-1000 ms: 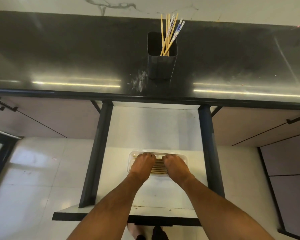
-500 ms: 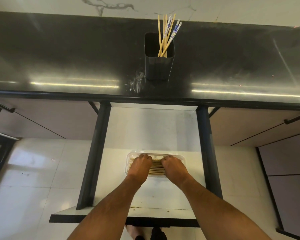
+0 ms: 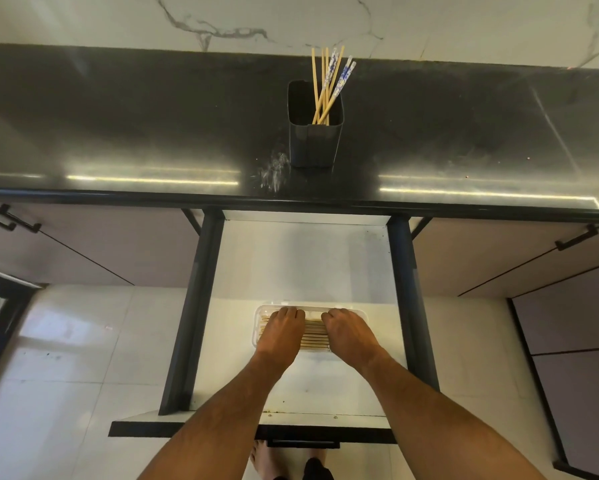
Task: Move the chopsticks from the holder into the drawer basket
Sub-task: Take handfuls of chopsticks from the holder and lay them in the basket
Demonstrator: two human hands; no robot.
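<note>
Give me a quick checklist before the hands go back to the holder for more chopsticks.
1. Drawer pulled open: ok.
2. Basket inside drawer: ok.
3. Chopsticks in basket lying flat, side by side: ok.
4. Left hand and right hand free of chopsticks: cannot tell, both rest palm down on them.
5. Chopsticks left in the holder: not ok, several stand there.
6. Holder upright on the counter: ok.
</note>
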